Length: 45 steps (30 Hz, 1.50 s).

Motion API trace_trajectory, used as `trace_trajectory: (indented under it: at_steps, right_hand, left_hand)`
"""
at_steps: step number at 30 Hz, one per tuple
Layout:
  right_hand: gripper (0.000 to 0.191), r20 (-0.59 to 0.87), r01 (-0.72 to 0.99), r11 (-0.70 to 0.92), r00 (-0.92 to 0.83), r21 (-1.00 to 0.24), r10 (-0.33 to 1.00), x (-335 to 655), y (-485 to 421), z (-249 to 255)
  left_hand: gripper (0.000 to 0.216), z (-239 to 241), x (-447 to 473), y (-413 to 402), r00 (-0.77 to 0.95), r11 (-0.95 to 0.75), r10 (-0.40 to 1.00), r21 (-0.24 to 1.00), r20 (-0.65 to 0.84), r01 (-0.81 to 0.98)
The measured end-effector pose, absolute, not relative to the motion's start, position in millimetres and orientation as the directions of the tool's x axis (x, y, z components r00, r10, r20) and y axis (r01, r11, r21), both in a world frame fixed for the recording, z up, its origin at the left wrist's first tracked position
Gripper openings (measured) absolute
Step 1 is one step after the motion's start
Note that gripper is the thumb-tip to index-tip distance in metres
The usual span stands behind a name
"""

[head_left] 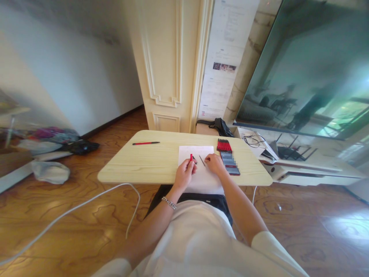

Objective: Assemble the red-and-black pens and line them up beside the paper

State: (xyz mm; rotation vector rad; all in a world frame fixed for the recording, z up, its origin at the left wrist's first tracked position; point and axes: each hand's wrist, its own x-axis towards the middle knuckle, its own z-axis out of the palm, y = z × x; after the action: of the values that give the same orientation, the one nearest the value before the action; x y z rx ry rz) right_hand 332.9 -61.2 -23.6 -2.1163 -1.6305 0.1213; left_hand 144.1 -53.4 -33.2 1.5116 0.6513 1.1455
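My left hand (186, 171) is closed around a red pen barrel (191, 157) that stands roughly upright above a sheet of white paper (187, 149). A small dark piece shows by its fingertips, too small to name. On the paper, between my two hands, lies a thin dark stick like a pen refill (202, 160). My right hand (215, 163) rests at the paper's right side, fingers curled together close to that stick; what they pinch, if anything, is hidden. Several red pens (224, 145) lie in a row beyond the right hand, just above a dark flat case (229, 161).
One red and black pen (146, 143) lies at the far left of the pale wooden table (138, 165). A black bag (220, 127) sits behind the table, with a white cabinet (317, 175) to the right. A white cable (86, 206) crosses the floor at left.
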Motion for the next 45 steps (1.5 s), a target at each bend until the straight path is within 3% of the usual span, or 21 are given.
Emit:
trace_trajectory:
  at_steps: [3,5,9,12,14,32,42,45]
  right_hand:
    - [0.019,0.232,0.868,-0.184,0.318,-0.461,0.919,332,-61,-22]
    - [0.017,0.271,0.796,-0.115,0.332,-0.595,0.904,330,-62,-18]
    - [0.025,0.284,0.408,0.137,0.326,-0.902,0.902,315,-68,-4]
    - [0.030,0.298,0.132,0.270,0.297,-0.954,0.907,301,-71,9]
    - [0.030,0.301,0.057,0.298,0.304,-0.953,0.904,292,-73,15]
    - [0.024,0.404,0.305,0.295,0.408,-0.906,0.819,279,-76,-3]
    - [0.026,0.412,0.394,0.304,0.226,-0.867,0.883,291,-83,0]
    - [0.033,0.385,0.426,0.250,0.268,-0.870,0.883,304,-74,-2]
  left_hand:
    - [0.045,-33,144,-54,0.393,-0.281,0.865,0.950,0.313,-0.136]
    - [0.045,-34,144,-54,0.399,-0.301,0.859,0.947,0.321,-0.113]
    - [0.044,-35,144,-56,0.429,-0.343,0.835,0.936,0.344,-0.082]
    - [0.043,-36,144,-56,0.439,-0.361,0.827,0.930,0.350,-0.062]
    - [0.043,-36,144,-57,0.447,-0.366,0.825,0.929,0.347,-0.045]
    - [0.040,-39,145,-56,0.468,-0.405,0.812,0.914,0.349,0.021]
    - [0.042,-40,145,-54,0.470,-0.395,0.812,0.919,0.347,0.003]
    - [0.043,-39,145,-54,0.476,-0.371,0.811,0.928,0.341,-0.033]
